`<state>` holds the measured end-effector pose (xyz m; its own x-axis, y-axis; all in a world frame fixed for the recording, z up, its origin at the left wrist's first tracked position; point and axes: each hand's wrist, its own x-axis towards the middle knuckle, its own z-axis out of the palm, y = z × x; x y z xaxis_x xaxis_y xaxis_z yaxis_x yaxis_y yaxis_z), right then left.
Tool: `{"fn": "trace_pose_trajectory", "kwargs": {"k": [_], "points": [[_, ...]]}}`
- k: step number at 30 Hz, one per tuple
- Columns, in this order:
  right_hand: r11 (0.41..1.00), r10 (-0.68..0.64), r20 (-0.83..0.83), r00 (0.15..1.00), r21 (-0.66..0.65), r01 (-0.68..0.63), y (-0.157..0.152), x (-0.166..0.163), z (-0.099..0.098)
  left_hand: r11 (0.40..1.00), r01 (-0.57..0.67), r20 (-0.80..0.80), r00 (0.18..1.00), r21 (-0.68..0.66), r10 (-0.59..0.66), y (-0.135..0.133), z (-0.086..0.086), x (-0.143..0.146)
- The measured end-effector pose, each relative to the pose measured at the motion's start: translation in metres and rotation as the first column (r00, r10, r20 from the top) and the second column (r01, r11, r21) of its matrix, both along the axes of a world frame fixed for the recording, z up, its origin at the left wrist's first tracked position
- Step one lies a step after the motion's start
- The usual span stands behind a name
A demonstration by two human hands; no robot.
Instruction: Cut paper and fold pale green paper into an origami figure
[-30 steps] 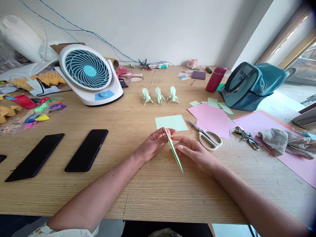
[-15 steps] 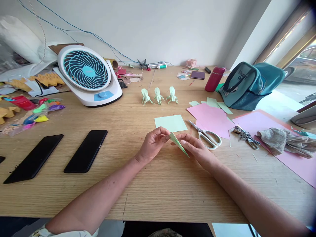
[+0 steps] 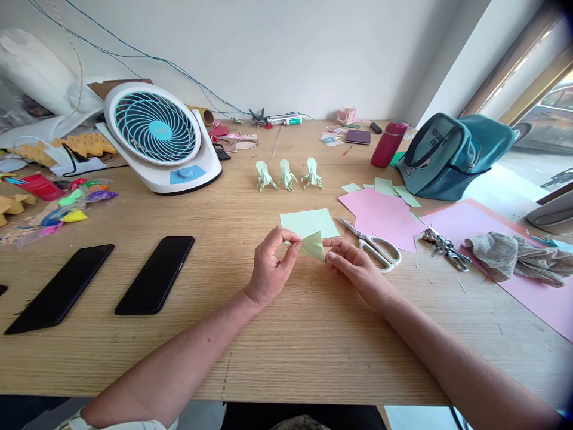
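A small folded piece of light green paper (image 3: 313,245), shaped like a triangle, is held above the table between my hands. My left hand (image 3: 271,267) pinches its left corner between thumb and index finger. At the paper's right edge, the thumb and index finger of my right hand (image 3: 353,267) close in on it; the exact contact is partly hidden. Just behind lies a flat light green sheet (image 3: 308,220). White-handled scissors (image 3: 379,251) rest beside my right hand. Farther back stand three folded green paper figures (image 3: 286,174) in a row.
Pink paper (image 3: 382,215), green scraps (image 3: 384,186), keys (image 3: 445,246) and a crumpled cloth (image 3: 514,257) lie to the right. A red bottle (image 3: 389,144) and teal bag (image 3: 452,158) stand behind. Leftward are two dark phones (image 3: 155,275) (image 3: 62,286) and a fan (image 3: 156,137).
The folded paper has turned from a narrow edge-on slant to show a broad triangular face. My left hand has shifted slightly left, and its wrist has rotated.
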<state>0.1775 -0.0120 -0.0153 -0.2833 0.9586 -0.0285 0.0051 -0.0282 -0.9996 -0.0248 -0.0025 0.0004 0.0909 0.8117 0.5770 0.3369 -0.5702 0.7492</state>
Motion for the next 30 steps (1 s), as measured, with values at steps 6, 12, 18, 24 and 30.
{"fn": "trace_pose_trajectory", "kwargs": {"k": [6, 12, 18, 24, 30], "points": [[0.997, 0.074, 0.000, 0.997, 0.012, -0.074, -0.001, -0.002, -0.003, 0.998, 0.056, 0.000, 0.998, 0.006, -0.056, -0.003, -0.001, 0.002], [0.991, 0.132, -0.028, 0.991, 0.015, -0.131, -0.007, -0.008, 0.001, 0.995, 0.092, 0.016, 0.996, 0.049, -0.093, -0.002, -0.002, 0.002], [0.995, 0.082, -0.107, 0.991, 0.066, -0.075, -0.007, -0.008, 0.000, 0.995, 0.084, 0.035, 0.996, 0.048, -0.085, -0.002, -0.002, 0.002], [0.986, 0.059, -0.045, 0.997, 0.160, -0.051, -0.006, -0.007, -0.002, 0.981, 0.155, 0.236, 0.964, -0.116, -0.124, 0.000, -0.003, 0.004], [0.952, -0.042, -0.054, 0.998, 0.300, 0.056, -0.006, -0.009, -0.007, 0.842, 0.364, 0.537, 0.837, -0.399, -0.108, 0.009, -0.008, 0.005]]}}
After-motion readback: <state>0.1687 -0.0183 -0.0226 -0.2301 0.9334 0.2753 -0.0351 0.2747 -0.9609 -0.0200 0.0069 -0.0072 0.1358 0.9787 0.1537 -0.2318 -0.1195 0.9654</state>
